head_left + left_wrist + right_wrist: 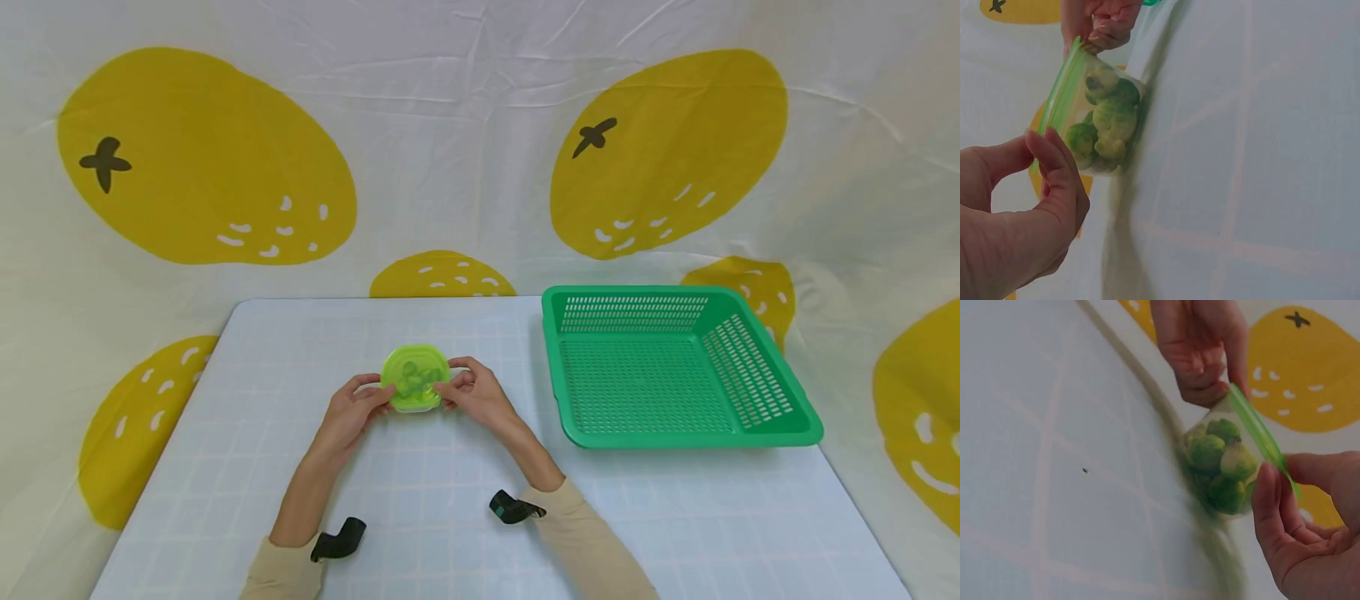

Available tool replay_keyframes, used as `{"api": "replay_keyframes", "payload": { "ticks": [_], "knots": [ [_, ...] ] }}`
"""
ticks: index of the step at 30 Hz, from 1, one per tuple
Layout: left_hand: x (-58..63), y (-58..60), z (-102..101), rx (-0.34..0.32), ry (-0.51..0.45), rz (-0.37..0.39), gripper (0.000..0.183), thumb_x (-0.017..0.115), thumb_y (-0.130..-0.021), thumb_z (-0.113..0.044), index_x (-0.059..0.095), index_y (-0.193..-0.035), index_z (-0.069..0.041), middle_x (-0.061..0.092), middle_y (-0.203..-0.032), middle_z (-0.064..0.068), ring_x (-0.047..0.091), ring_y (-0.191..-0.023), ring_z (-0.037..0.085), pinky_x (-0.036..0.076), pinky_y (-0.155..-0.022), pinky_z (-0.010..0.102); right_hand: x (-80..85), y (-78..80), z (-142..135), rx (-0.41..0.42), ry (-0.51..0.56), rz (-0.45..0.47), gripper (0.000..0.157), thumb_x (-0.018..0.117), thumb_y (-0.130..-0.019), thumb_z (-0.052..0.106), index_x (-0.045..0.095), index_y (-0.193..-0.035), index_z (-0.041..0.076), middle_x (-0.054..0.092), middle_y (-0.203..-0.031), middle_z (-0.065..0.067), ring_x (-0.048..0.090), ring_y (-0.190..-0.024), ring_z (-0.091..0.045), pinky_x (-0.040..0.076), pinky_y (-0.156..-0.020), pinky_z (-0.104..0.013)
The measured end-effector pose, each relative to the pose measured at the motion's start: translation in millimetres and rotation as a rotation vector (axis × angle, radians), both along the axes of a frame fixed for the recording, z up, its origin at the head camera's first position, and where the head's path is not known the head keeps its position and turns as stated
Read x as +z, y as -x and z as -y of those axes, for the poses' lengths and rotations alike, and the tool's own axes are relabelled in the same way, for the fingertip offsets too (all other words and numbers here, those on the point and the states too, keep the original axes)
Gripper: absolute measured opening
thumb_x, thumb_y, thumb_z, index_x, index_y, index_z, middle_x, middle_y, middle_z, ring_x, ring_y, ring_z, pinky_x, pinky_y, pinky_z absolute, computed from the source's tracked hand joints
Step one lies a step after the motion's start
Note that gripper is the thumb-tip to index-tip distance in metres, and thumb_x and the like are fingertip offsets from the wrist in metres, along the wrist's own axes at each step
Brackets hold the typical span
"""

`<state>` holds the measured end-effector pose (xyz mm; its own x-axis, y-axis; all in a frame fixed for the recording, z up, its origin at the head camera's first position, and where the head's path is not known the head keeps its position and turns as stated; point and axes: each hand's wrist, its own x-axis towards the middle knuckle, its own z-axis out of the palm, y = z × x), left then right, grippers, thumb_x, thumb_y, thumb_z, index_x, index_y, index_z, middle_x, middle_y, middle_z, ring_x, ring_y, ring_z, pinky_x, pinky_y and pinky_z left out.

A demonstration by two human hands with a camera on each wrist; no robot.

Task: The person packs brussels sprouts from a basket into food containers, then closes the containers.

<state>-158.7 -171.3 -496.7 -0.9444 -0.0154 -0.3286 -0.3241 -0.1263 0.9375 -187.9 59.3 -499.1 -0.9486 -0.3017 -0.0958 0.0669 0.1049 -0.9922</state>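
Observation:
A small clear plastic food container with a bright green lid stands on the table between both hands. Several Brussels sprouts show through its transparent wall. On one side my left hand pinches the lid's rim between thumb and fingers. Opposite it, the thumb and fingers of my right hand pinch the other edge of the lid. In the wrist views the lid lies across the container's top.
A green plastic basket with perforated walls stands at the right of the table, which has a pale checked cloth. Behind the table hangs a white curtain printed with large yellow fruit. A black wrist camera sits at each cuff.

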Motion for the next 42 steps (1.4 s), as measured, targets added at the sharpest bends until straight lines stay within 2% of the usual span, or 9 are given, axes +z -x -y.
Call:
{"api": "replay_keyframes", "payload": {
  "ticks": [7, 13, 19, 22, 28, 35, 42],
  "knots": [
    [-0.2, 1.7, 5, -0.054, 0.018, 0.018, 0.056, 0.071, -0.099, -0.016, 0.041, -0.141, 0.005, 0.071, -0.089, -0.004, 0.065, -0.079, 0.007, 0.056, -0.078, 0.018, 1.6, 2.3, -4, 0.032, -0.046, -0.014, 0.048, 0.074, -0.096, 0.015, 0.052, -0.135, -0.002, 0.073, -0.089, -0.017, 0.071, -0.080, -0.043, 0.062, -0.078, -0.043],
    [0.1, 7.0, 7, -0.036, 0.053, 0.050, 0.058, 0.071, -0.099, -0.026, 0.045, -0.141, 0.005, 0.070, -0.092, -0.003, 0.065, -0.083, 0.008, 0.056, -0.078, 0.019, 1.4, 5.1, -4, 0.023, -0.068, 0.013, 0.039, 0.071, -0.100, 0.022, 0.056, -0.127, -0.002, 0.073, -0.084, -0.015, 0.072, -0.079, -0.039, 0.062, -0.076, -0.041],
    [-0.5, 11.9, 6, -0.006, 0.023, 0.055, 0.056, 0.069, -0.101, -0.020, 0.046, -0.141, 0.011, 0.067, -0.097, -0.002, 0.063, -0.080, 0.006, 0.055, -0.076, 0.017, 0.5, 6.7, -2, -0.010, -0.064, 0.026, 0.029, 0.070, -0.100, 0.022, 0.059, -0.111, -0.003, 0.072, -0.078, -0.013, 0.072, -0.077, -0.039, 0.063, -0.076, -0.043],
    [-1.7, 13.1, 6, -0.007, 0.014, 0.061, 0.057, 0.069, -0.100, -0.018, 0.046, -0.142, 0.013, 0.065, -0.104, 0.001, 0.064, -0.081, 0.005, 0.055, -0.078, 0.017, 0.4, 7.7, -2, -0.018, -0.063, 0.026, 0.027, 0.071, -0.100, 0.021, 0.060, -0.106, -0.002, 0.072, -0.076, -0.010, 0.072, -0.073, -0.033, 0.063, -0.077, -0.042],
    [-2.6, 14.3, 7, -0.014, 0.021, 0.056, 0.055, 0.069, -0.100, -0.014, 0.047, -0.141, 0.015, 0.065, -0.107, 0.002, 0.064, -0.083, 0.005, 0.056, -0.080, 0.017, -0.1, 9.3, -3, -0.009, -0.038, 0.043, 0.024, 0.071, -0.100, 0.019, 0.061, -0.102, -0.003, 0.073, -0.078, -0.014, 0.071, -0.070, -0.026, 0.062, -0.078, -0.043],
    [-3.4, 15.7, 8, -0.020, 0.009, 0.053, 0.053, 0.069, -0.100, -0.012, 0.047, -0.140, 0.015, 0.065, -0.106, 0.003, 0.065, -0.083, 0.006, 0.056, -0.078, 0.017, 0.8, 10.5, -2, -0.007, -0.019, 0.059, 0.023, 0.069, -0.101, 0.017, 0.061, -0.103, -0.005, 0.071, -0.080, -0.020, 0.070, -0.072, -0.034, 0.061, -0.079, -0.049],
    [-2.3, 15.7, 7, -0.004, 0.006, 0.050, 0.051, 0.070, -0.099, -0.010, 0.048, -0.137, 0.015, 0.065, -0.102, 0.002, 0.064, -0.082, 0.006, 0.056, -0.076, 0.017, 1.3, 13.0, -2, -0.006, -0.024, 0.087, 0.020, 0.071, -0.099, 0.016, 0.062, -0.100, -0.002, 0.070, -0.072, -0.007, 0.068, -0.064, -0.020, 0.062, -0.077, -0.043]
  ]
}}
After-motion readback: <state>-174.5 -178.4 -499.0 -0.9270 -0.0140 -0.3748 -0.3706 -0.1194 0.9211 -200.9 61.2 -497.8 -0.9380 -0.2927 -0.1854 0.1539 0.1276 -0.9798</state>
